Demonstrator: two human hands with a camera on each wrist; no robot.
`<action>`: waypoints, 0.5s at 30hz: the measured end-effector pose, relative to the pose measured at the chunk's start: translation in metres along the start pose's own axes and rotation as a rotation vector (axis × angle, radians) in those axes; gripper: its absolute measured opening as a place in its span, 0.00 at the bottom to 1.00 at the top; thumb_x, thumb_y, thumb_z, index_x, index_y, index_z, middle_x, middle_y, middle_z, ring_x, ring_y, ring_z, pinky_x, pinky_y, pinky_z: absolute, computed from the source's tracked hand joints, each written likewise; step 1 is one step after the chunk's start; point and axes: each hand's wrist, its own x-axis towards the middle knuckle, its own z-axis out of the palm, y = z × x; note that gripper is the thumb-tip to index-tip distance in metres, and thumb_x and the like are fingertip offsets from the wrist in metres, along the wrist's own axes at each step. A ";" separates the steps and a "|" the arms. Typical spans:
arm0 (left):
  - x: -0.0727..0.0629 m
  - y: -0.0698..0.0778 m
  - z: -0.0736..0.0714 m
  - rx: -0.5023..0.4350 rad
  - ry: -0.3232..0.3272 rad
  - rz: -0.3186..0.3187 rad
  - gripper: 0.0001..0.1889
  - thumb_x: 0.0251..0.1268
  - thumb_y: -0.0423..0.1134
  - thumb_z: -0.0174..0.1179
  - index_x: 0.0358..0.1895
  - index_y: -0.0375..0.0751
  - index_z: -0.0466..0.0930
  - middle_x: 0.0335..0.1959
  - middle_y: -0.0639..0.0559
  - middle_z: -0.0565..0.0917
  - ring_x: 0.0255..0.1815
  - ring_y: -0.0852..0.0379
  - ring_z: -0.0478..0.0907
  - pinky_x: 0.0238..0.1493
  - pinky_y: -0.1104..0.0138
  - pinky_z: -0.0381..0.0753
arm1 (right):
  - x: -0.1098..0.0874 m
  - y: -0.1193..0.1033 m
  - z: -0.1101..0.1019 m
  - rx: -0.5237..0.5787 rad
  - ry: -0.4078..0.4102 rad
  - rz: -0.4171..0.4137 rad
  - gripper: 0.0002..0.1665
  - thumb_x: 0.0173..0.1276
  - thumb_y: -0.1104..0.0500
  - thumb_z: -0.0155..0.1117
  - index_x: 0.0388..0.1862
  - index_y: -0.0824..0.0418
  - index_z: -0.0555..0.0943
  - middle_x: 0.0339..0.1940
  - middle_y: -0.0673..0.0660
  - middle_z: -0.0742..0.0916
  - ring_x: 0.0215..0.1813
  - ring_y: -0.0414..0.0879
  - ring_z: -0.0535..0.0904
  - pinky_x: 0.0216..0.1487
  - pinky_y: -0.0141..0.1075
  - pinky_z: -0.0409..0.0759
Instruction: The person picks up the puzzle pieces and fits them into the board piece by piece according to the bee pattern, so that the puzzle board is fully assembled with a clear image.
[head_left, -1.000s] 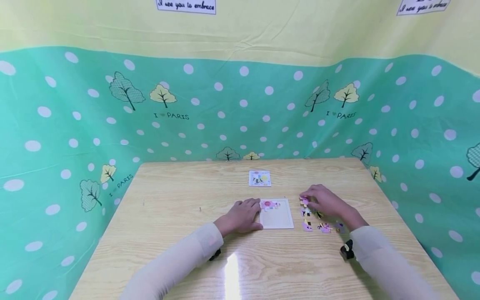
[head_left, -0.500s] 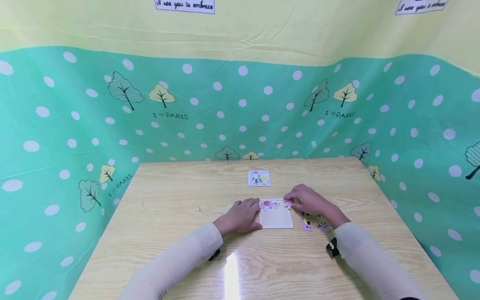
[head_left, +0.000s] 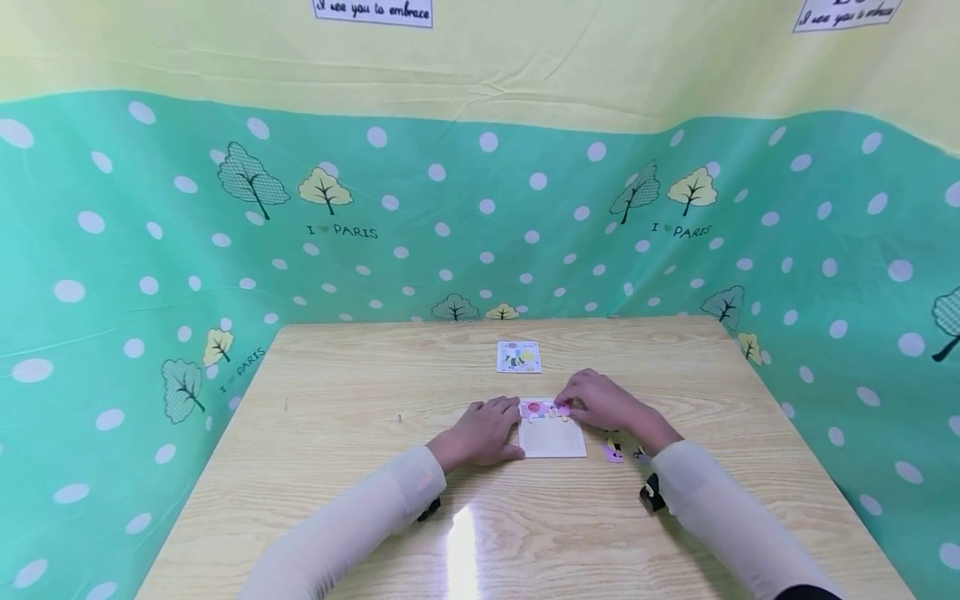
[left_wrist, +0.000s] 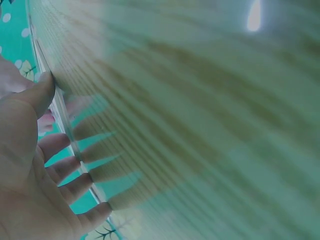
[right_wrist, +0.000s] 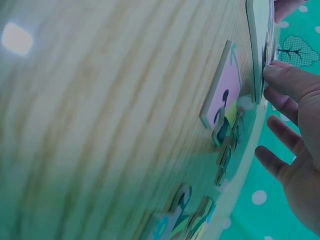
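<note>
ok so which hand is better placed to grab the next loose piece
Probably the right hand, once done with the puzzle piece it is handling: it is at the right side of the board, nearer the loose pieces. The left hand touches the opposite edge, farther from them.

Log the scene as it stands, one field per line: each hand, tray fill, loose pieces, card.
Left hand: touches the left edge of the tray
Right hand: pinches a puzzle piece at the tray's far right corner; whether fully seated, cannot tell
Tray fill: pink pieces along the far edge; near part bare
Loose pieces: on the table, right of the tray; count unclear, partly hidden
Picture card: flat, beyond the tray
</note>
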 end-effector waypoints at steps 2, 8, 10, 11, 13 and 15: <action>0.000 0.000 0.000 -0.001 0.000 0.001 0.34 0.67 0.68 0.57 0.65 0.48 0.72 0.79 0.49 0.65 0.80 0.49 0.63 0.72 0.45 0.71 | 0.001 0.000 0.000 -0.001 0.005 -0.001 0.12 0.70 0.55 0.69 0.51 0.49 0.89 0.46 0.47 0.88 0.60 0.53 0.79 0.68 0.54 0.76; 0.000 0.000 0.000 0.006 0.002 0.000 0.34 0.67 0.68 0.58 0.65 0.48 0.72 0.79 0.49 0.65 0.79 0.49 0.63 0.73 0.45 0.71 | 0.003 -0.003 -0.002 -0.025 0.012 -0.001 0.08 0.67 0.57 0.71 0.44 0.50 0.90 0.45 0.48 0.88 0.59 0.53 0.80 0.67 0.54 0.76; 0.000 0.000 0.000 0.007 0.001 0.000 0.34 0.67 0.68 0.58 0.66 0.48 0.71 0.79 0.49 0.65 0.80 0.49 0.63 0.73 0.45 0.71 | 0.003 -0.004 -0.002 -0.036 0.014 -0.001 0.06 0.66 0.58 0.72 0.41 0.50 0.90 0.44 0.48 0.88 0.59 0.54 0.80 0.66 0.54 0.77; 0.000 0.000 0.000 0.008 0.000 0.000 0.34 0.67 0.68 0.58 0.66 0.48 0.71 0.79 0.49 0.65 0.80 0.49 0.63 0.73 0.45 0.71 | 0.003 -0.004 -0.003 -0.039 0.015 -0.002 0.05 0.66 0.58 0.72 0.39 0.50 0.90 0.43 0.48 0.88 0.59 0.54 0.80 0.66 0.54 0.77; 0.000 0.000 0.000 0.008 -0.001 0.000 0.35 0.67 0.68 0.57 0.66 0.48 0.71 0.79 0.49 0.65 0.80 0.49 0.63 0.73 0.45 0.71 | 0.003 -0.005 -0.003 -0.033 0.013 0.003 0.04 0.65 0.60 0.71 0.36 0.50 0.89 0.42 0.47 0.88 0.59 0.53 0.80 0.65 0.53 0.77; 0.000 0.000 0.000 0.007 -0.002 0.001 0.35 0.67 0.68 0.57 0.67 0.48 0.71 0.79 0.49 0.65 0.80 0.49 0.63 0.73 0.45 0.71 | 0.003 -0.005 -0.004 -0.031 0.014 0.004 0.05 0.65 0.60 0.71 0.34 0.49 0.89 0.41 0.47 0.88 0.58 0.53 0.80 0.65 0.53 0.77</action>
